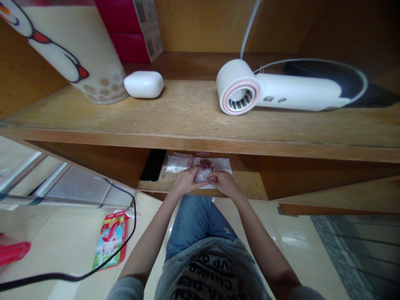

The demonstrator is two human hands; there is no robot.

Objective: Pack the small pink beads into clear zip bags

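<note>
Brown wooden lower shelf (246, 179) bears a small clear plastic pouch (201, 176), dark-red cluster (205, 163) at twelve o'clock; left hand (186, 180) at nine, grip spread around it; right hand (224, 182) at three, fingertips bunched, clamping unclear; probably light, soft, slippery: pinch its edges

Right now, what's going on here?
A person's left hand and right hand are handling a small translucent whitish item on the lower wooden shelf; what it is can't be made out. A dark-red cluster sits at its far end. A flat black slab and a clear plastic packet lie to the left.
</note>
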